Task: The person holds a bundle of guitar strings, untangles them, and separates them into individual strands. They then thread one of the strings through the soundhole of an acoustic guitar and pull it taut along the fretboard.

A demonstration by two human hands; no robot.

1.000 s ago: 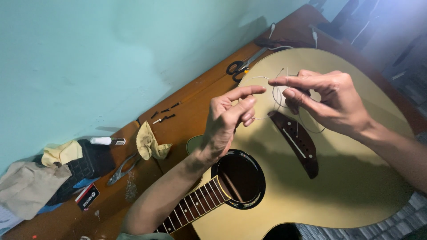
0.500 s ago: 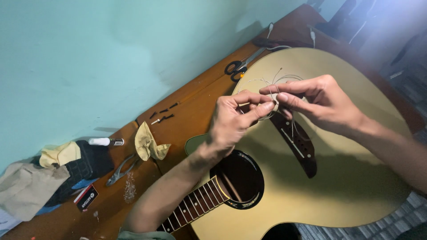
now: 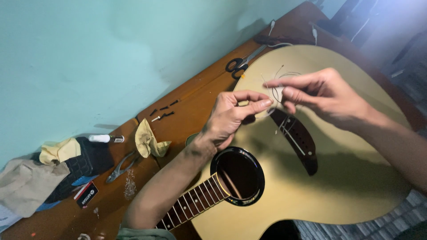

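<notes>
Above guitar (image 3: 338, 186) | string (image 3: 279, 89) pinched between left hand (image 3: 229, 120), right hand (image 3: 327, 95)

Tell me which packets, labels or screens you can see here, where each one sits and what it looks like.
Small packet: flat on the wooden table at lower left, beside a dark folded cloth; a black rectangle with a red edge and white print.
Screens and signs: none in view.
</notes>
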